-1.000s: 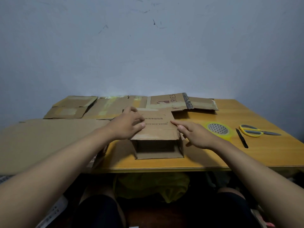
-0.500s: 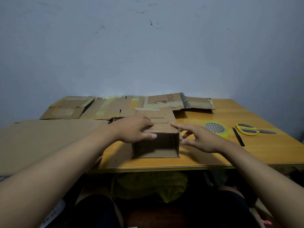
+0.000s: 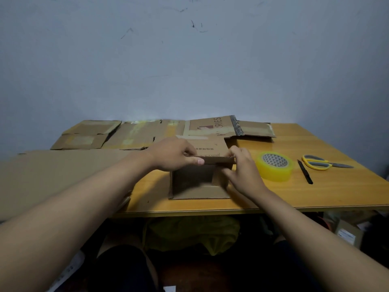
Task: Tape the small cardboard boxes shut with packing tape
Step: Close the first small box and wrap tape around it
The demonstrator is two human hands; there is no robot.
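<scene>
A small cardboard box (image 3: 195,182) lies on its side near the table's front edge, its open end facing me. My left hand (image 3: 172,153) grips the box's top panel at the left, thumb along the front edge. My right hand (image 3: 242,167) holds the box's right side; its fingers press a side flap inward at the opening. A roll of yellowish packing tape (image 3: 274,166) lies flat just right of my right hand.
Yellow-handled scissors (image 3: 317,162) and a black pen-like tool (image 3: 304,171) lie right of the tape. Several flattened cardboard boxes (image 3: 134,133) cover the back and left of the wooden table (image 3: 315,192). A large cardboard sheet (image 3: 52,171) lies at the left.
My right hand has moved from the top panel to the right side and folds a side flap inward. My left hand has shifted along the top panel's front edge.
</scene>
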